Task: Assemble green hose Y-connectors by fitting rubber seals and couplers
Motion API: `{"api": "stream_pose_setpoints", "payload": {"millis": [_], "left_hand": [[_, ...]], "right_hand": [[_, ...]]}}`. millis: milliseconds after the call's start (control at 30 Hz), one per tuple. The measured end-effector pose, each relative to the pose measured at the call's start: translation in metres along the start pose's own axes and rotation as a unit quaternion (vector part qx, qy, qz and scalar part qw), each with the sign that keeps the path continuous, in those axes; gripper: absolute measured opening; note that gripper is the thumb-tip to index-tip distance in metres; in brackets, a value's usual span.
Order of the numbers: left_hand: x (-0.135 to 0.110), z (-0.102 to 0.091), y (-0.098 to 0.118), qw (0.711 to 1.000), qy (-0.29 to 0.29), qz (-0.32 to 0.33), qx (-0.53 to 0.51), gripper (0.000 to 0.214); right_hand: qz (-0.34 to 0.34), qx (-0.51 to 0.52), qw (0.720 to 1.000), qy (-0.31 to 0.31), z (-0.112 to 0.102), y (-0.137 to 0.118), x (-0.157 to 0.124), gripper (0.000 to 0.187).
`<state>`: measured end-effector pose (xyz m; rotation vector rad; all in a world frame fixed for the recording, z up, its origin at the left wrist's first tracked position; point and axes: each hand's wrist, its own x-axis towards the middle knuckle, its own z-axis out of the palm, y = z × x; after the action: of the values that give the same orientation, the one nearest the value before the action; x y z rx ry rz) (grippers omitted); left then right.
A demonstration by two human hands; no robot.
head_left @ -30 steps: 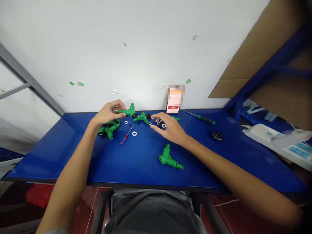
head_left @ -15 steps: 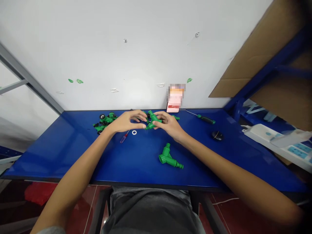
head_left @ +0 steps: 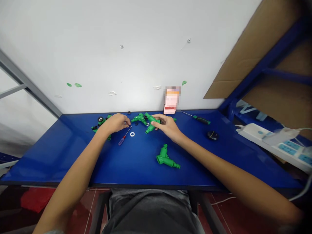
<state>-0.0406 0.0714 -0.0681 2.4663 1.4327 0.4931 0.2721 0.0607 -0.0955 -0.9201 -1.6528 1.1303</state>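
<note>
On the workbench (head_left: 36, 162), a screwdriver (head_left: 124, 136) lies left of a washer (head_left: 131, 134), a hose connector (head_left: 165, 157) farther right.

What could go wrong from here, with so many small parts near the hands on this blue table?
The white washer lies loose near the left hand, so a careless move might knock it away. The red-handled screwdriver is just beside that hand and could be bumped. The right hand holds a green hose connector, which might slip and scatter nearby parts.
</note>
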Motion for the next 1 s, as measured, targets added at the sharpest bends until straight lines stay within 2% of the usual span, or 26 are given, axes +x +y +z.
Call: {"api": "stream_pose_setpoints", "payload": {"millis": [133, 233, 300, 400, 600, 800, 1000], "left_hand": [[-0.001, -0.005, 0.012, 0.99, 0.082, 0.006, -0.112, 0.01], [-0.001, -0.005, 0.037, 0.945, 0.153, -0.001, -0.288, 0.025], [0.0, 0.0, 0.057, 0.912, 0.194, 0.004, -0.361, 0.028], [0.0, 0.012, 0.078, 0.89, 0.219, 0.002, -0.399, 0.031], [0.0, 0.027, 0.096, 0.848, 0.279, -0.02, -0.449, 0.039], [-0.001, 0.027, 0.109, 0.819, 0.307, -0.038, -0.483, 0.041], [-0.001, 0.025, 0.101, 0.825, 0.234, -0.02, -0.514, 0.037]], "right_hand": [[-0.023, -0.027, 0.999, -0.003, 0.002, 0.002, -0.001, 0.045], [-0.038, -0.041, 0.998, 0.002, 0.004, 0.0, -0.003, 0.044], [-0.047, -0.047, 0.998, 0.003, 0.005, -0.003, -0.006, 0.041], [-0.063, -0.063, 0.996, 0.007, 0.006, -0.008, -0.01, 0.038], [-0.079, -0.06, 0.995, 0.011, 0.008, -0.014, -0.015, 0.036], [-0.126, -0.073, 0.989, 0.003, 0.006, -0.017, -0.017, 0.031], [-0.145, -0.084, 0.986, -0.004, 0.005, -0.019, -0.017, 0.025]]}}
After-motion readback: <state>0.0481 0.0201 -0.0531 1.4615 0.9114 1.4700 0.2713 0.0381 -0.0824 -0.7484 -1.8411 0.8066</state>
